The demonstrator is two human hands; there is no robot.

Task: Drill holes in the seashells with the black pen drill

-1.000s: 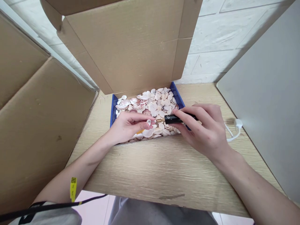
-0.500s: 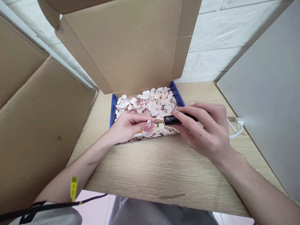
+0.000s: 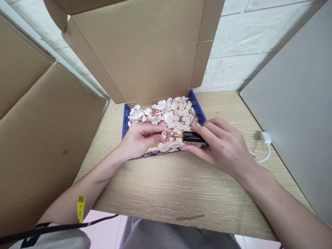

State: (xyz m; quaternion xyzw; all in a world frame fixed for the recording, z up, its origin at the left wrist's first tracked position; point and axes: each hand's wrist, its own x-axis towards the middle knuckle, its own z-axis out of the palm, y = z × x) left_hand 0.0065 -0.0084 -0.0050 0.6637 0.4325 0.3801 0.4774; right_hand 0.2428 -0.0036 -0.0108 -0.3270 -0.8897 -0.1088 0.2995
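Between the thumb and fingers of my left hand (image 3: 140, 140) is a small white seashell (image 3: 164, 135). My right hand (image 3: 225, 148) is wrapped round a slim black mini drill (image 3: 194, 136), held level with its brass-coloured chuck (image 3: 177, 135) pointing left at the shell. A thin bit runs toward the shell; I cannot tell whether it touches it. Both hands hover over the front of a shallow cardboard box with blue sides (image 3: 197, 106). Many loose seashells (image 3: 169, 118) fill it, white, pinkish and some red-striped. Something yellow (image 3: 155, 145) shows under my left fingers.
The box's brown lid (image 3: 140, 52) stands up at the back against a white brick wall (image 3: 238, 38). Cardboard panels (image 3: 52, 138) rise on the left, a grey panel (image 3: 290, 97) on the right. A white cable plug (image 3: 265, 138) lies on the wooden table (image 3: 160, 190) beside my right hand.
My right hand has changed its grip on the drill, its fingers now curled behind and its thumb lower. The drill has moved slightly right. My left hand has barely moved.
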